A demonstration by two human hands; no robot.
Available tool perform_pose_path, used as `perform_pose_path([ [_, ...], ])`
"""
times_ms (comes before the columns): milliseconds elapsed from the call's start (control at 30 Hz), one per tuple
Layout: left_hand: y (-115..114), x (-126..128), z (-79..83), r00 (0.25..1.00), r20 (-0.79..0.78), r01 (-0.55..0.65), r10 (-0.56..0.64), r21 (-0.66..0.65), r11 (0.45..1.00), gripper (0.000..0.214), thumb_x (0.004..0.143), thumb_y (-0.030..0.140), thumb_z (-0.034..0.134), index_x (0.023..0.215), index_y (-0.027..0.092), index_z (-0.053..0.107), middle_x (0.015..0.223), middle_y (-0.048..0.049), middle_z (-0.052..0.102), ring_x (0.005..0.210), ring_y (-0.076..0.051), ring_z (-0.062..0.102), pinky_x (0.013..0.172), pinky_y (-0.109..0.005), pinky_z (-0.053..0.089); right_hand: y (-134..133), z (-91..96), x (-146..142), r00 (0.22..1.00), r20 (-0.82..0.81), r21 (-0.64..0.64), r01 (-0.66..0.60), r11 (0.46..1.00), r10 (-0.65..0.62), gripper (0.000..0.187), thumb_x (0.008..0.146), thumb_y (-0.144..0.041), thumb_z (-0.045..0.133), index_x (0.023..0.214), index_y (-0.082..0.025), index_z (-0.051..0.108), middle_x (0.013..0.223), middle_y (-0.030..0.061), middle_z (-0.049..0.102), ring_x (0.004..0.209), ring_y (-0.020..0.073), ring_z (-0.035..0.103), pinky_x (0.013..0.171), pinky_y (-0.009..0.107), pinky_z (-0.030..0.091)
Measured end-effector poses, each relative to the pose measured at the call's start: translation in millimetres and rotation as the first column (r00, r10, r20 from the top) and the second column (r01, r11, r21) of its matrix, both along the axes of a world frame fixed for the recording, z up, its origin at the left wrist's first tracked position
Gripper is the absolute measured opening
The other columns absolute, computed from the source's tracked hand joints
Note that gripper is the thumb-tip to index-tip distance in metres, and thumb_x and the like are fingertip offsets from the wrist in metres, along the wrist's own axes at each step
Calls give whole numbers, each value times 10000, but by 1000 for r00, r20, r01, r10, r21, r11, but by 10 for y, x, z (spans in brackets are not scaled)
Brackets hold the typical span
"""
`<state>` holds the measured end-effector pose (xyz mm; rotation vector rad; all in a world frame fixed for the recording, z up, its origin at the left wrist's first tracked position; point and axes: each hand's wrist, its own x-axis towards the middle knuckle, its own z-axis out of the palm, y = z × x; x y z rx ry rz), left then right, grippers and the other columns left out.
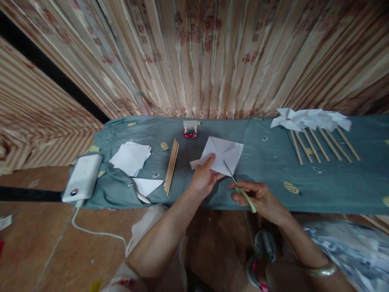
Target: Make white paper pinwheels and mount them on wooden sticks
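Note:
My left hand [204,177] pinches the near edge of a white square of paper [225,154] with creased diagonals, held just above the blue-grey cloth [261,182]. My right hand [258,197] is closed round the green handles of a pair of scissors [240,188]. The thin blades point up and to the left, and their tip reaches the paper's lower edge. A small loose scrap of paper [194,164] lies just left of my left hand.
On the cloth lie a stack of white paper squares [130,157], a folded triangle [147,185], a bundle of wooden sticks [171,166], and a small red box of pins [190,129]. Finished paper pinwheels on sticks [313,125] sit far right. A white power bank [82,177] is at left.

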<state>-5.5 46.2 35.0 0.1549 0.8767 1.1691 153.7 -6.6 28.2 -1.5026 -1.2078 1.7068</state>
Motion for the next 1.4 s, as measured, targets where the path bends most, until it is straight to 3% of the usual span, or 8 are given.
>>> perform_pose_path([
  [300, -9, 1, 41, 1000, 3, 6, -6, -13, 1000, 142, 915, 159, 513, 881, 101, 638, 764, -51, 698, 686, -150, 659, 906, -464, 525, -2, -4, -3, 1000, -8, -42, 18, 999, -19, 515, 440, -474, 870, 817, -160, 710, 532, -47, 545, 521, 82, 443, 498, 224, 336],
  [533, -25, 8, 5, 1000, 3, 22, -22, 8, 1000, 130, 901, 171, 542, 897, 96, 648, 833, -73, 702, 733, -162, 669, 919, -463, 514, 0, -1, -10, 1000, -5, -3, 13, 1000, -13, 503, 461, -500, 857, 811, -167, 716, 546, -46, 535, 511, 79, 426, 480, 227, 328],
  [733, -25, -2, -2, 1000, -14, 18, -18, 8, 1000, 99, 877, 185, 589, 894, 107, 648, 806, -58, 695, 735, -162, 665, 915, -446, 517, 5, -37, -9, 1000, -3, 36, 21, 999, -21, 513, 473, -540, 844, 813, -176, 722, 545, -29, 579, 509, 100, 489, 481, 239, 399],
  [1033, -28, 8, 44, 1000, -22, -7, 7, -3, 1000, 101, 896, 138, 535, 868, 114, 629, 751, -32, 689, 661, -134, 647, 911, -461, 521, 7, -33, -20, 1000, -11, 31, 22, 999, -22, 478, 492, -517, 845, 801, -173, 724, 542, -40, 566, 506, 89, 492, 472, 219, 394],
  [1400, -34, 16, 42, 999, -38, -18, 17, -18, 1000, 78, 881, 147, 566, 898, 107, 631, 785, -52, 704, 781, -183, 690, 941, -480, 509, 25, 27, -37, 999, -38, 76, 17, 997, -15, 469, 498, -531, 839, 763, -168, 702, 493, -46, 551, 453, 80, 465, 448, 231, 394],
])
